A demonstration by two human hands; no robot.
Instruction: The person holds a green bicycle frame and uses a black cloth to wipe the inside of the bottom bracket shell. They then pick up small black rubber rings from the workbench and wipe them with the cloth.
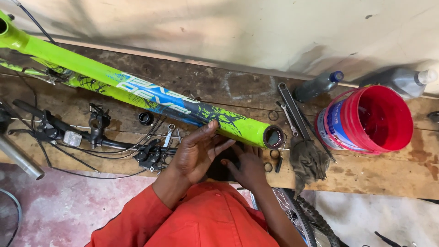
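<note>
1. Here the green bike frame [137, 93] lies across the wooden bench [366, 169], far side.
2. The left hand [196, 153] rests open-fingered against its tube.
3. The right hand [249, 167] curls near a dark part; I cannot tell its grip.
4. The frame looks hard, smooth and light; hold the tube.

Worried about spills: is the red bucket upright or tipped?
Tipped. The red bucket lies on its side on the wooden bench, with its open mouth showing the inside.
</note>
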